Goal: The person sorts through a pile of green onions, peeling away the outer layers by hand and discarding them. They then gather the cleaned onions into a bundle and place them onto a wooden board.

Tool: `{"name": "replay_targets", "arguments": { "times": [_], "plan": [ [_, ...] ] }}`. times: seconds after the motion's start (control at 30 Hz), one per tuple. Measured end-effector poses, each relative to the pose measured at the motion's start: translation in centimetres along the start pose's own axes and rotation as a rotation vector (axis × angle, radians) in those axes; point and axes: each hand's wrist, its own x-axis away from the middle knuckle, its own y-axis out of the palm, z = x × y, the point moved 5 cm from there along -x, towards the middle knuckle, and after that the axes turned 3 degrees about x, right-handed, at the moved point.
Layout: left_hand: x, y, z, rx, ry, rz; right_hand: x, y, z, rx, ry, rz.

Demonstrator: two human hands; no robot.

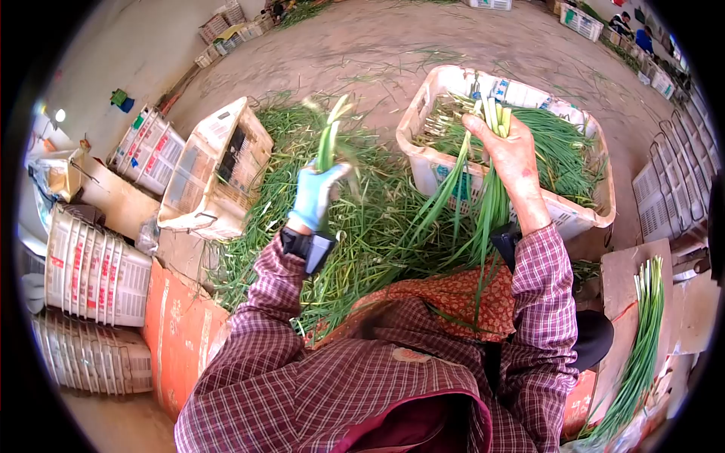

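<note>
A heap of green stalks (377,226) covered the ground. At one o'clock stood a white crate (574,215), part filled. The right hand (513,155), fingers closed, held a stalk bunch (487,189) before the crate. At eleven o'clock, the gloved left hand (313,192) gripped a single stalk (327,140).
</note>
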Motion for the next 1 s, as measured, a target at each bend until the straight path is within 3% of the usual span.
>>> {"name": "replay_targets", "arguments": {
  "times": [0.2,0.3,0.37,0.5,0.63,0.7,0.73,0.8,0.9,0.93,1.0],
  "plan": [
    [2.4,8.8,4.7,0.262,0.0,-0.454,-0.3,2.4,0.5,0.054,0.02,-0.031],
    [3.4,11.6,4.6,0.228,-0.069,-0.456,-0.1,3.0,0.5,0.005,0.031,-0.043],
    [3.3,12.1,4.5,0.164,-0.015,-0.451,-0.1,3.1,0.6,-0.023,-0.04,-0.005],
    [3.1,11.6,3.9,0.282,-0.146,-0.436,-0.1,2.8,1.2,-0.033,-0.002,-0.119],
    [3.0,10.7,4.4,0.214,-0.033,-0.443,1.5,3.8,2.4,0.041,0.072,-0.364],
    [3.0,10.7,5.0,0.023,0.286,-0.47,2.1,4.1,2.2,0.042,0.023,-0.381],
    [2.9,10.5,4.8,0.022,0.285,-0.47,2.1,4.0,2.3,0.058,0.043,-0.373],
    [2.8,10.4,4.4,0.076,0.073,-0.492,2.1,3.7,2.5,0.104,0.046,-0.354],
    [3.0,9.8,4.2,0.122,0.045,-0.56,2.0,3.1,1.9,0.266,-0.024,-0.341],
    [2.7,9.3,3.3,0.198,-0.13,-0.531,1.7,2.5,2.1,0.278,-0.051,-0.279],
    [2.7,7.5,2.9,0.2,-0.147,-0.511,0.9,0.8,2.9,0.275,-0.143,-0.177]
  ]
}}
